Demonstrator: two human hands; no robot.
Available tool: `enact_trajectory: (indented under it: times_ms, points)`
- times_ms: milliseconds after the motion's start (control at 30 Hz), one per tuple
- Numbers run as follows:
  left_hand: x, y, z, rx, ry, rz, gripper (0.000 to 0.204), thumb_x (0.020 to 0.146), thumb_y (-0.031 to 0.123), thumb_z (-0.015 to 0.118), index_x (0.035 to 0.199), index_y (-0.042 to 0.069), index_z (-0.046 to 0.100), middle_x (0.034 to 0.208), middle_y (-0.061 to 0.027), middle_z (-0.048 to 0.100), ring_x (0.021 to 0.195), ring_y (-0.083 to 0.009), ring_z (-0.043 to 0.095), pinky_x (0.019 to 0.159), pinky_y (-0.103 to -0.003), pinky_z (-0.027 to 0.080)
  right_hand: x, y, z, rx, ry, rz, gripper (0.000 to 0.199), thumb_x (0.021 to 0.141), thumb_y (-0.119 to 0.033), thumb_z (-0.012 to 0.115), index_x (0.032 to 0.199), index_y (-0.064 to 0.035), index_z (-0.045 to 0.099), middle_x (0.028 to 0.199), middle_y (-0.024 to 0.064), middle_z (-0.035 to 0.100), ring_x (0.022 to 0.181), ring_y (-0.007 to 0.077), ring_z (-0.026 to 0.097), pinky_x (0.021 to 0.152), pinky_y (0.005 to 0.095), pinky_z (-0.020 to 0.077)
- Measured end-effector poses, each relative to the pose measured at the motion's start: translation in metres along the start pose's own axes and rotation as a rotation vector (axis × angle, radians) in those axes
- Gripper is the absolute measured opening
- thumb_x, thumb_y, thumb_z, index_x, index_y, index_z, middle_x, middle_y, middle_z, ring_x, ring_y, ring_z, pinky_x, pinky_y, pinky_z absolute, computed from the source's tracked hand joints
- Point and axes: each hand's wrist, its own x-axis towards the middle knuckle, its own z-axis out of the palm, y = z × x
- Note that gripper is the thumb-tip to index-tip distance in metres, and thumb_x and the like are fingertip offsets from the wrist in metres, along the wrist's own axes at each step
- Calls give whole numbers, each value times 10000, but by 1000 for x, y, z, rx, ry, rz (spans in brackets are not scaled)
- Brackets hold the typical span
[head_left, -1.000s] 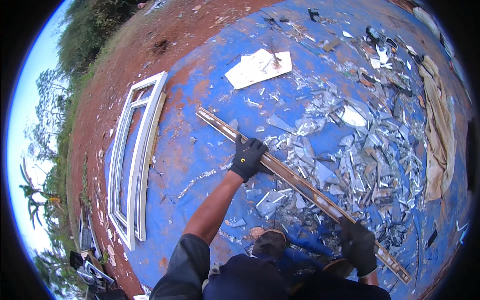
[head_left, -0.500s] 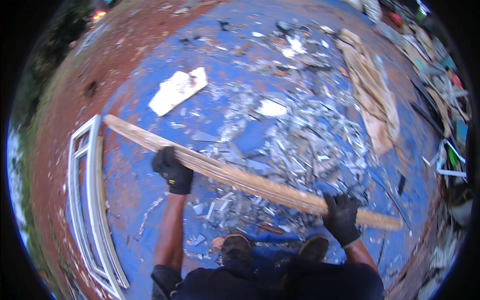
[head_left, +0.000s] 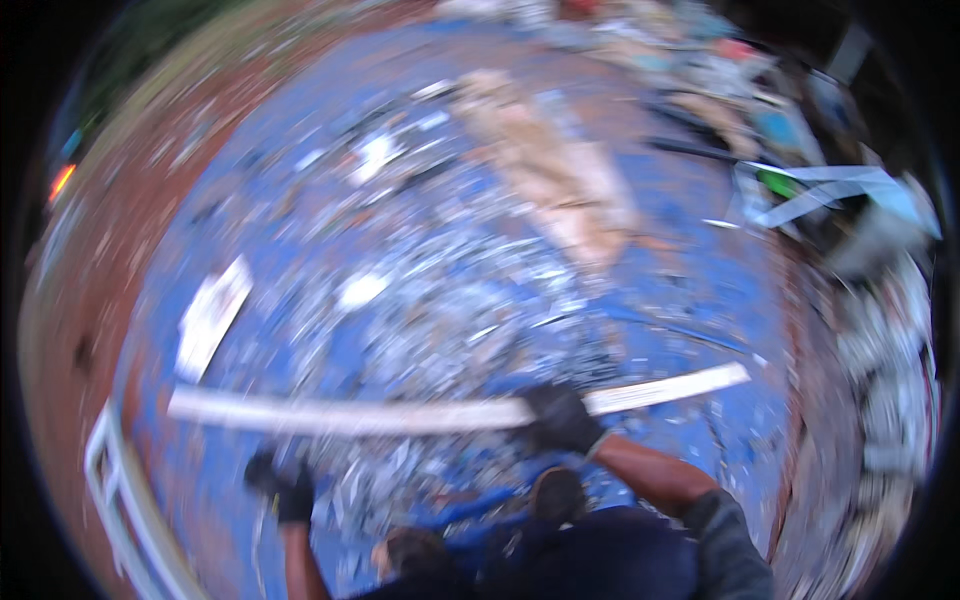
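A long, pale wooden plank [head_left: 350,416] stretches from side to side in front of me over the littered blue sheet. My right hand [head_left: 560,418], in a black glove, is closed around it right of its middle. My left hand [head_left: 282,486], gloved in black too, is off the wood, just below its left part. Motion smears that hand, but its fingers look spread, with nothing visible in them. Beneath and beyond the plank lies a heap of broken glass and metal scraps [head_left: 430,300].
A white flat piece [head_left: 213,315] lies at left, beyond a white window frame [head_left: 125,500]. A tan cloth or sack [head_left: 550,180] is farther off. Mixed scrap [head_left: 880,400] lines the right side, with pale strips [head_left: 820,195] sticking out. Red soil [head_left: 90,270] borders the sheet.
The view has swung to the right. My left hand has let go of the plank and dropped below it. My right hand still grips the plank, which now shows a paler face.
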Motion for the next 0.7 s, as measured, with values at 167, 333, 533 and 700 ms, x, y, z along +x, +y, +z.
enact_trajectory:
  times_ms: [167, 333, 533, 700]
  points:
    - [-18, 38, -52, -33, 31, -153, 574, 780, 575, 715, 1032, 64, 643, 943, -124, 636, 892, -346, 600, 786, -497, 479, -15, -49, -109, 13, -243, 269, 487, 758, -457, 719, 1018, -64, 596, 811, 156, 652, 729, 338, 664, 624, 475, 504]
    - [-30, 29, -66, 73, -9, -214, 599, 777, 566, 716, 1083, 65, 599, 1058, -148, 594, 1003, -352, 555, 790, -503, 462, -38, -83, -169, 92, 14, 713, 605, 748, -586, 731, 1005, -55, 593, 761, 186, 677, 712, 386, 686, 650, 471, 538]
    - [38, 33, -94, 87, -88, -365, 671, 784, 566, 701, 1181, 52, 532, 1162, -189, 535, 1107, -380, 485, 841, -539, 429, -49, -95, -257, 99, 568, 1146, 496, 808, -394, 757, 1034, 2, 561, 808, 214, 655, 714, 353, 681, 650, 434, 525]
    - [85, 26, -142, 102, -170, -526, 738, 789, 566, 689, 1262, 41, 477, 1250, -223, 485, 1194, -403, 427, 883, -568, 402, -64, 18, -381, 45, 1015, 831, 324, 915, -232, 664, 1132, -10, 572, 898, 105, 663, 786, 211, 640, 707, 347, 512]
